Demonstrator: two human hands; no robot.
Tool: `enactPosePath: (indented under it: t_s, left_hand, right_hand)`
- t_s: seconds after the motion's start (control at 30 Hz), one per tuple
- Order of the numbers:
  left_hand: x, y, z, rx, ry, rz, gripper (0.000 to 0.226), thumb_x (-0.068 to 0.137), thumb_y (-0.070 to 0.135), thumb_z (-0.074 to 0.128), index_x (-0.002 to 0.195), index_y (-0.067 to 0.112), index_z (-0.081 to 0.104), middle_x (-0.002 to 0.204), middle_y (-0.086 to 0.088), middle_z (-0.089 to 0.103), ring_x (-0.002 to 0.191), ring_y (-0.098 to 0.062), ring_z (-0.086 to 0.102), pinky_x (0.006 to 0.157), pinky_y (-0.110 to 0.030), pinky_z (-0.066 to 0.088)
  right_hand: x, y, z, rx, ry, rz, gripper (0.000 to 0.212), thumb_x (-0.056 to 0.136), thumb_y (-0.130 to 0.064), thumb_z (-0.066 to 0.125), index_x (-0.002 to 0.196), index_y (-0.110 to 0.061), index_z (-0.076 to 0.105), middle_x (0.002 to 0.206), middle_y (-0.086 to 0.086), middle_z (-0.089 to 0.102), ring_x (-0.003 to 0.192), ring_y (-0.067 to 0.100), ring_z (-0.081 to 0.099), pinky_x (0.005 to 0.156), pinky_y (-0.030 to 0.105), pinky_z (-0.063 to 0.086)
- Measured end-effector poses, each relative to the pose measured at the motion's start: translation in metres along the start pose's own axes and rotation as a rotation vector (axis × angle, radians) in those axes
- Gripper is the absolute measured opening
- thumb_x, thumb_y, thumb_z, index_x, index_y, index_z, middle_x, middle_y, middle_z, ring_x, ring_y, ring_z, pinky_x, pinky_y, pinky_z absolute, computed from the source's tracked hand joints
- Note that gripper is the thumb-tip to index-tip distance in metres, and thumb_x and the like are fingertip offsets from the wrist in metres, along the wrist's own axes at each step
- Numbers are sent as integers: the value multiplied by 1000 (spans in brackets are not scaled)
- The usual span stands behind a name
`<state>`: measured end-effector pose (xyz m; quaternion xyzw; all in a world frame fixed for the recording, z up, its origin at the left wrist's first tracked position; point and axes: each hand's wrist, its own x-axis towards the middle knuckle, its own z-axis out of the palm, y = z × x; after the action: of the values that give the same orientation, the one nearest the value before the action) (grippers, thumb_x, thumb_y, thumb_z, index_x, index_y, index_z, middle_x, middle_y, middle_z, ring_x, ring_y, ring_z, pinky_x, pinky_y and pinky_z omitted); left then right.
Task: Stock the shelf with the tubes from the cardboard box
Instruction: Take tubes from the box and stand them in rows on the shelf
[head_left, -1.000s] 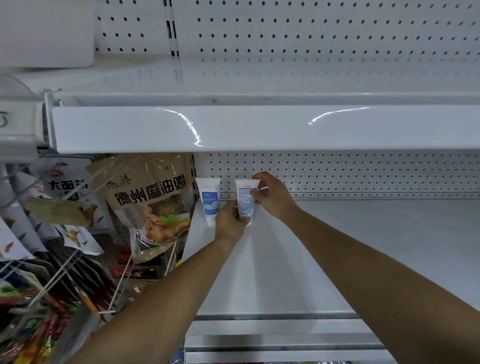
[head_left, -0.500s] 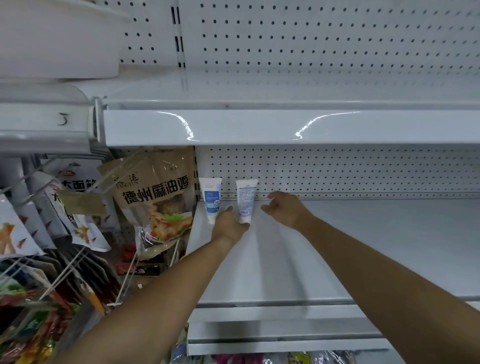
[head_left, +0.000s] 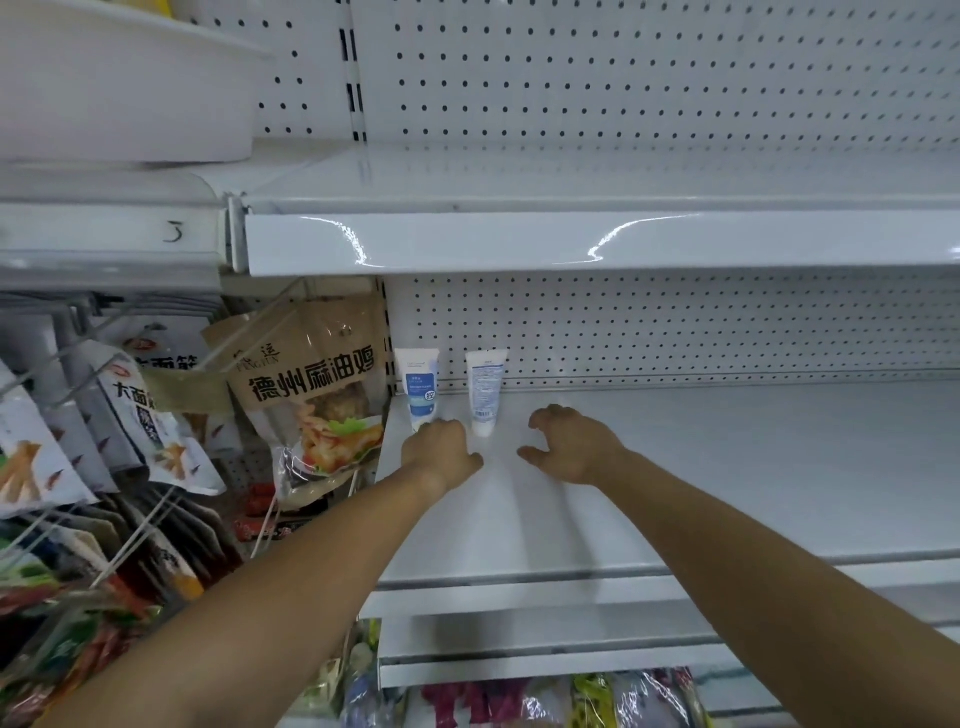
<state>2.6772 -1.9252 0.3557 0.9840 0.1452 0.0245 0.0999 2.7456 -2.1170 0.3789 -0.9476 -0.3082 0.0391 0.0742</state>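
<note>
Two white tubes stand cap-down against the perforated back wall of the white shelf (head_left: 727, 467), at its left end. The left tube (head_left: 418, 382) shows a blue label; the right tube (head_left: 485, 389) shows small print. My left hand (head_left: 441, 449) is just in front of the left tube and hides its cap; its fingers are out of sight. My right hand (head_left: 569, 441) hovers to the right of the right tube, fingers loosely curled, holding nothing. The cardboard box is not in view.
Hanging snack bags, among them a brown bag (head_left: 311, 384), fill the rack to the left of the shelf. An upper white shelf (head_left: 571, 239) overhangs the tubes. Coloured packets (head_left: 519, 696) lie on the level below.
My right hand has let go of the right tube and drawn back to the right. My left hand has drawn back and left from the right tube. The view has shifted, so both tubes sit lower.
</note>
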Motion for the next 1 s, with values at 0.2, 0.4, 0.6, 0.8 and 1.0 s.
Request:
enactPosePath:
  t_s: [0.2,0.4,0.6,0.8,1.0]
  left_hand:
    - [-27,-10,-12,154,95,10,49,90,52,53,112,9,60,113,-12,60,104,-28,57,73,-32,46]
    - [-70,-31,-21,189,83,-105,52,88,56,51,113,10,60,110,-9,61,101,-28,60,75,-33,48]
    - [-137,-78,-30,112,65,-300,55,76,65,45,107,25,67,91,-1,65,87,-24,64,70,-32,52]
    - [-228,-142,-28,109,41,-520,52,81,67,48,95,18,63,96,-4,61,87,-25,61,70,-37,53]
    - [-325,-210,-13,123,33,-711,51,88,61,49,95,13,62,97,-6,61,92,-28,62,67,-33,48]
  right_hand:
    - [-7,-9,3,-49,-18,-124,63,93,-55,49,141,-16,42,140,5,46,125,24,48,98,35,44]
    - [-8,-37,5,-32,-31,-264,64,91,-59,49,142,-20,42,143,4,45,123,24,48,99,36,44]
    - [-14,-94,18,-47,-32,-468,58,93,-56,48,136,-18,48,134,5,52,116,24,52,92,35,48]
    - [-34,-185,41,13,-17,-787,48,93,-49,52,130,-19,53,142,2,50,123,24,51,89,31,45]
    - [-55,-282,84,-71,-136,-947,38,94,-54,47,104,-18,54,101,2,53,93,23,55,75,40,51]
